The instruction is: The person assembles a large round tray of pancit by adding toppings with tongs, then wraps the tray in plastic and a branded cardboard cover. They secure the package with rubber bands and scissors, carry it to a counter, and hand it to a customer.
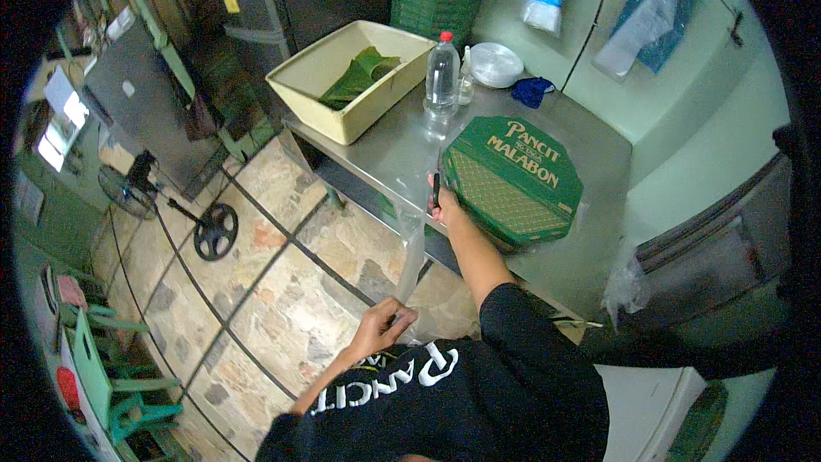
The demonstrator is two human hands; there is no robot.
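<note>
hands [382, 322] stretch clear plastic film [411, 248]

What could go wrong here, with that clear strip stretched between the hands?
The right hand holds a dark tool against the strip at the green box; a slip might nick a finger or the box. The left hand pulls the strip taut off the table edge, so it could tear or snap back. The bottle stands close behind and might be knocked over.

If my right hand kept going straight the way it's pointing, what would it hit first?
Most likely the clear plastic bottle standing beyond the right hand, which points up along the left edge of the green box; depth is unclear.
</note>
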